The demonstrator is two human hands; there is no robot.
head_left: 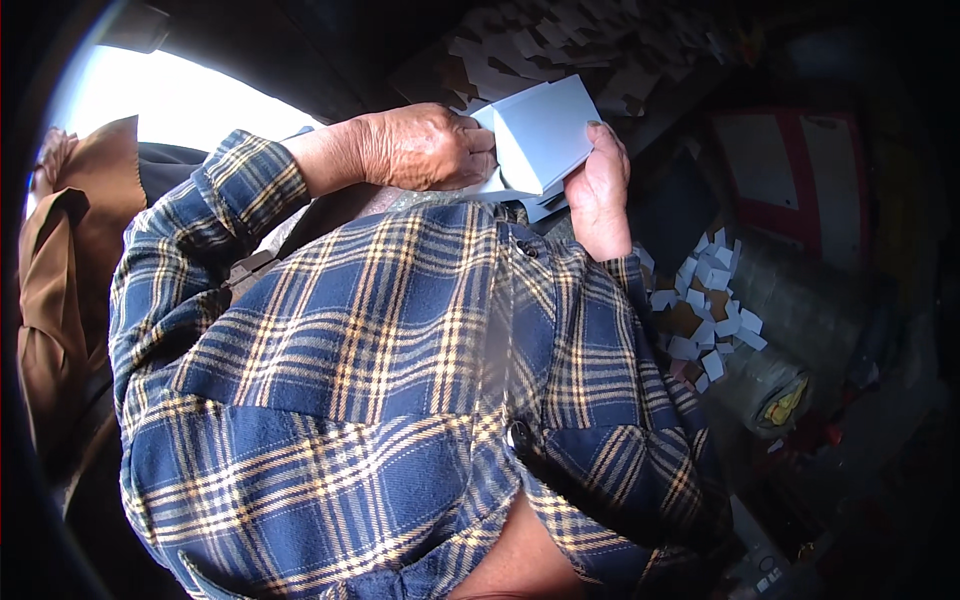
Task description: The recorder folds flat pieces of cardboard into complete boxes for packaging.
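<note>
A pale bluish-white piece of folded card (555,130), like a partly folded small box, is held up in front of my chest. My right hand (600,185) grips its right side, the thumb over the top face and the fingers mostly hidden beneath. At the left edge of the card, my left hand (425,148) has its fingers curled against a raised flap; its fingertips are partly hidden behind the card. More pale card layers show under the top panel, close to my right palm.
White card pieces (590,50) lie heaped in the dim area beyond my hands. Small white cut pieces (710,300) are scattered to the right, near a plastic-wrapped bundle (780,400). A red-framed white panel (775,180) stands far right. Brown cloth (95,240) hangs at the left.
</note>
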